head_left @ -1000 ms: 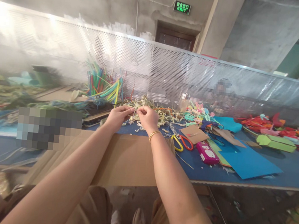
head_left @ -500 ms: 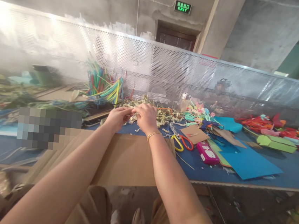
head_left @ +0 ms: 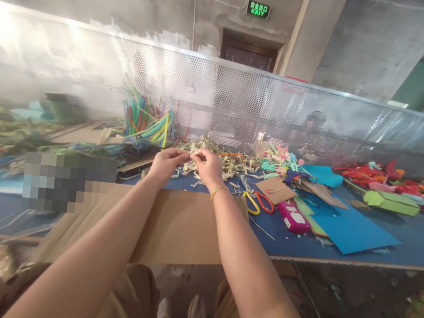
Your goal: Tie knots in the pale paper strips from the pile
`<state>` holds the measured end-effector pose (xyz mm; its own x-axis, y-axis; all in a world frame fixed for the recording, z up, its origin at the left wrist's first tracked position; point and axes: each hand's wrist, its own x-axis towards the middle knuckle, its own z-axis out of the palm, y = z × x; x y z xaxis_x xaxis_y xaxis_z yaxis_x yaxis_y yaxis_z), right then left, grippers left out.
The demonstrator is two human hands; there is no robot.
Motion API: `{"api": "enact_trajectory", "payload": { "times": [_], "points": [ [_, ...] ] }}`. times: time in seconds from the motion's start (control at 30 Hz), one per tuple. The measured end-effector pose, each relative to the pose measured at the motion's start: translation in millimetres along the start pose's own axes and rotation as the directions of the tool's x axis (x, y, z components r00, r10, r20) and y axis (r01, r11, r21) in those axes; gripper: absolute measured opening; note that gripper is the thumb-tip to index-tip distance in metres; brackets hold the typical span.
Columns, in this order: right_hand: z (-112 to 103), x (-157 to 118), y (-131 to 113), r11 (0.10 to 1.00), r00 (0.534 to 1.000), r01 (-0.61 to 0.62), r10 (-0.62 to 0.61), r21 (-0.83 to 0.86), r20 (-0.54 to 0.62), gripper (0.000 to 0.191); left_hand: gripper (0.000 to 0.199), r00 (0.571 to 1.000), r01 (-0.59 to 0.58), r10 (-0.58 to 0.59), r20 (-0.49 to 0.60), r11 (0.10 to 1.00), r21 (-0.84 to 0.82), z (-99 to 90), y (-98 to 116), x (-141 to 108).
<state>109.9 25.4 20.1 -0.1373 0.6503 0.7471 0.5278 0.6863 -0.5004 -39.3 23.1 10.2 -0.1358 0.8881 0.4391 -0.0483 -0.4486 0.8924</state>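
Note:
My left hand (head_left: 167,165) and my right hand (head_left: 208,166) meet fingertip to fingertip above the blue table, at the near edge of a heap of pale green paper strips (head_left: 234,165). Both are closed in a pinch. Whatever lies between the fingertips is too small to make out against the strips. Below my forearms a brown cardboard sheet (head_left: 183,226) reaches over the table's front edge. Scissors with yellow and red handles (head_left: 254,203) lie to the right of my right hand.
Colourful pipe cleaners (head_left: 148,123) stand behind on the left. To the right are a purple box (head_left: 293,217), blue sheets (head_left: 355,230), a green folded piece (head_left: 391,202) and red pieces (head_left: 368,174). A perforated metal screen (head_left: 240,97) runs along the back.
My right hand's fingers have opened out a little and turned, with the fingertips still close to those of my left hand. The things on the table have not moved.

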Motion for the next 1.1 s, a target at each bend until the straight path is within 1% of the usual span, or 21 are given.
{"api": "enact_trajectory", "payload": {
  "times": [0.13,0.17,0.2,0.3,0.37,0.53,0.67,0.77,0.87,0.93,1.0,1.1],
  "points": [
    [-4,2,2,0.999,0.994,0.023,-0.026,-0.024,-0.102,0.011,0.034,0.999,-0.029,0.029,0.029,0.999,0.020,-2.6,1,1],
    [-5,2,2,1.000,0.994,0.013,-0.014,-0.013,-0.106,0.010,0.034,0.998,-0.034,0.033,0.046,0.999,0.022,-3.0,2,1],
    [-5,3,2,1.000,0.996,-0.006,0.007,0.015,-0.091,0.009,0.034,0.997,-0.039,0.038,0.065,0.999,0.022,-3.3,3,0],
    [-3,2,4,0.989,0.997,-0.081,0.081,0.123,0.008,0.007,0.032,0.992,-0.056,0.053,0.113,0.998,0.028,-3.7,3,-1],
    [-1,2,5,0.978,0.993,-0.108,0.099,0.177,0.056,0.007,0.031,0.989,-0.060,0.054,0.134,0.997,0.043,-3.7,3,-1],
    [1,3,9,0.958,0.989,-0.126,0.103,0.258,0.103,0.006,0.031,0.985,-0.067,0.054,0.166,0.995,0.073,-2.6,3,-1],
    [4,4,11,0.935,0.987,-0.144,0.112,0.323,0.116,0.007,0.027,0.981,-0.095,0.075,0.177,0.990,0.106,-2.0,3,-2],
    [6,5,11,0.911,0.985,-0.160,0.124,0.380,0.118,0.008,0.025,0.979,-0.178,0.155,0.129,0.964,0.199,-2.8,4,-1],
    [6,5,11,0.897,0.984,-0.171,0.138,0.408,0.109,0.010,0.023,0.958,-0.286,0.278,0.074,0.894,0.345,-3.8,5,0],
    [6,5,11,0.893,0.984,-0.175,0.147,0.413,0.100,0.010,0.023,0.946,-0.314,0.317,0.062,0.857,0.409,-3.4,7,0],
    [6,4,11,0.896,0.984,-0.174,0.149,0.409,0.094,0.009,0.026,0.952,-0.296,0.302,0.050,0.868,0.398,-1.5,9,-2],
    [7,3,11,0.902,0.985,-0.174,0.151,0.396,0.088,0.009,0.035,0.982,-0.190,0.177,0.074,0.943,0.274,3.5,12,-6]
  ]
}}
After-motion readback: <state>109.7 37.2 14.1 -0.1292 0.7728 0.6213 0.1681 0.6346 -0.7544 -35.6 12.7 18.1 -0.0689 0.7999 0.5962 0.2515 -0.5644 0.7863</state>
